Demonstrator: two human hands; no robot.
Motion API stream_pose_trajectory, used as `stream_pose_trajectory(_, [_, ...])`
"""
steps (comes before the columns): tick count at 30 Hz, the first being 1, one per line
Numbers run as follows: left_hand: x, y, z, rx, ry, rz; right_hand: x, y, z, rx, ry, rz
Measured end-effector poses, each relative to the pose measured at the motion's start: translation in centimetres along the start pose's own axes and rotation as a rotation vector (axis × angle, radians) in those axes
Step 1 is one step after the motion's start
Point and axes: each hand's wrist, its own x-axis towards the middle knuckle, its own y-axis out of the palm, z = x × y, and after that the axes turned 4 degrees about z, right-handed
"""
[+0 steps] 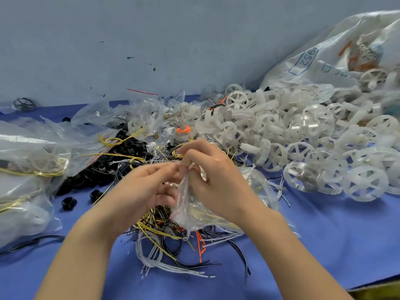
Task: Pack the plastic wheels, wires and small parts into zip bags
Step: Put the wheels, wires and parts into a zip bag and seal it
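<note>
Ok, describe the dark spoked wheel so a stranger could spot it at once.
Follow the blue tabletop to its far left edge, where it meets the grey wall. A dark grey spoked plastic wheel lies there, apart from the big heap of translucent white plastic wheels on the right. It alone is dark.

Pinching the upper edge of a crumpled clear plastic zip bag (194, 213) with left hand (149, 187) and right hand (216, 180), fingers curled, close together. Held just above a loose tangle of yellow, black, white and orange wires (164, 232) on the blue-covered bench (324, 245). To the right, heaped with translucent white spoked plastic wheels (303, 131) against a large white printed sack (324, 57). Beyond the hands, strewn with small black plastic rings (121, 152). At left, piled with clear filled bags (28, 165) showing wheels and yellow wire.
</note>
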Motion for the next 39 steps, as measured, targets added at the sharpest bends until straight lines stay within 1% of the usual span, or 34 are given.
stream_pose_trajectory(1, [0.0,-1.0,0.2,-0.02,0.024,-0.067,0.0,0.0,0.0,0.008,0.004,-0.001])
stream_pose_trajectory(2, [-0.1,-2.2,0.6,-0.02,0.053,-0.17,0.0,0.0,-0.1,0.013,0.01,-0.002])
stream_pose_trajectory(4, [0.0,-4.8,1.5,0.051,0.1,-0.428,-0.1,-0.2,-0.2,0.01,0.025,-0.006])
stream_pose_trajectory(6, [0.3,-7.0,2.8,0.224,0.118,-0.634,-0.3,-0.2,-0.4,-0.001,0.038,-0.01])
stream_pose_trajectory(8, [0.6,-8.4,4.1,0.423,0.081,-0.743,-0.5,-0.3,-0.6,-0.011,0.052,-0.007])
stream_pose_trajectory(11, [0.7,-9.2,5.4,0.717,0.002,-0.756,-0.7,-0.4,-0.7,-0.021,0.063,0.002])
stream_pose_trajectory(13, [0.6,-8.8,5.5,0.841,-0.041,-0.757,-0.8,-0.5,-0.7,-0.026,0.065,0.006])
stream_pose_trajectory(16, [0.6,-8.2,5.0,0.854,0.001,-0.731,-0.9,-0.6,-0.8,-0.039,0.069,0.009])
stream_pose_trajectory(18, [0.6,-7.8,4.3,0.815,0.051,-0.678,-0.9,-0.7,-0.8,-0.044,0.076,0.009])
stream_pose_trajectory(21, [0.5,-7.0,3.7,0.808,0.057,-0.582,-0.9,-0.7,-0.8,-0.049,0.085,0.01])
stream_pose_trajectory(24, [0.3,-6.4,3.9,0.754,0.029,-0.513,-0.9,-0.7,-0.8,-0.06,0.083,0.011])
stream_pose_trajectory(28, [-0.4,-6.1,4.0,0.658,0.008,-0.492,-1.1,-0.6,-0.8,-0.064,0.069,0.006])
stream_pose_trajectory(32, [-0.6,-6.0,3.7,0.448,0.032,-0.503,-1.2,-0.5,-1.0,-0.067,0.059,-0.001])
stream_pose_trajectory(36, [-0.8,-5.7,2.9,0.233,0.128,-0.515,-1.3,-0.5,-1.0,-0.069,0.058,0.001])
stream_pose_trajectory(39, [-0.7,-5.4,2.2,-0.023,0.173,-0.526,-1.3,-0.5,-1.0,-0.07,0.061,0.013])
